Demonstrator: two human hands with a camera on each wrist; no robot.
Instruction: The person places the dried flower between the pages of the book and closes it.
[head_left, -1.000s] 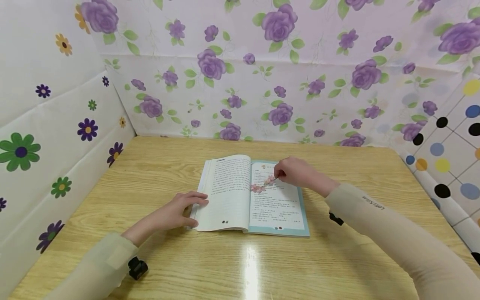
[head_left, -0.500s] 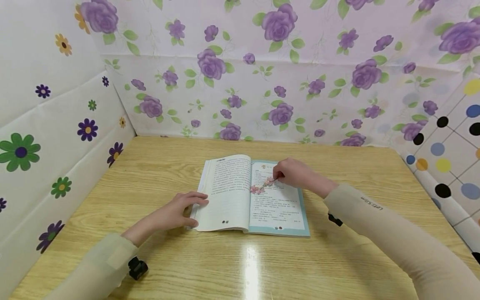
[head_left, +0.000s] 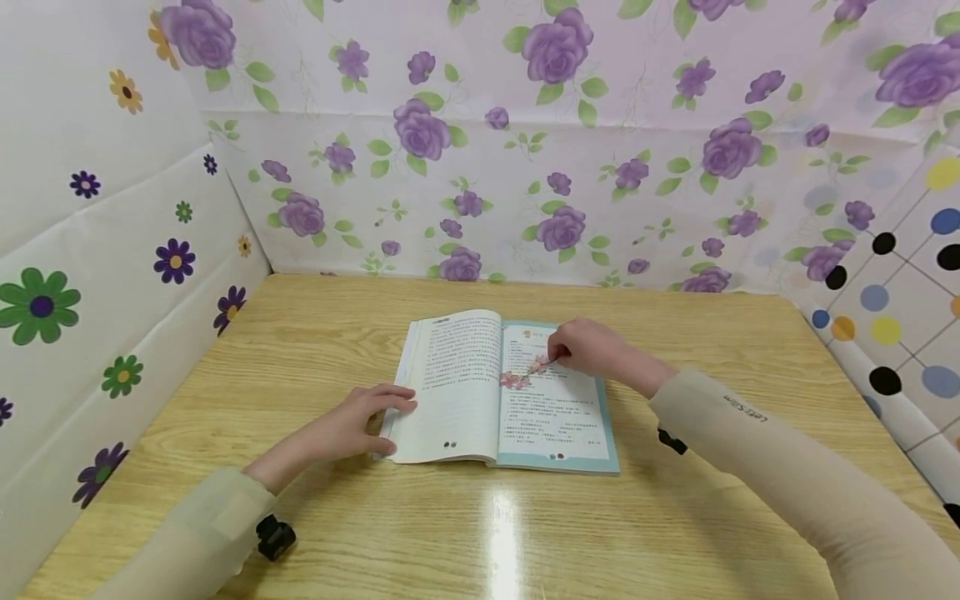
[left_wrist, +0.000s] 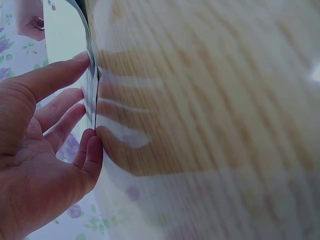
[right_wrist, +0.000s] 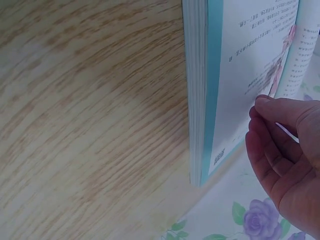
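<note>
An open book [head_left: 459, 417] lies on the table, with a plain printed page on the left and a blue-bordered page [head_left: 553, 425] on the right. My left hand [head_left: 352, 425] rests at the book's left edge; its thumb is near the lower left corner and its fingers reach onto the page. In the left wrist view the thumb [left_wrist: 62, 75] and fingers touch the page edges. On the right page, near the fold, is a pink blossom bookmark [head_left: 515, 380]. Its thin dark stem is pinched between the thumb and fingertips of my right hand [head_left: 588, 346].
The wooden table [head_left: 315, 333] surrounds the book. Behind it hangs a wall covering [head_left: 480, 167] with purple roses, and patterned coverings stand at left and right. A dark wrist device [head_left: 276, 536] sits under the left sleeve.
The pink blossom bookmark has shifted very slightly toward the page's lower left, still in my right hand's pinch. My left hand and the book have stayed in place.
</note>
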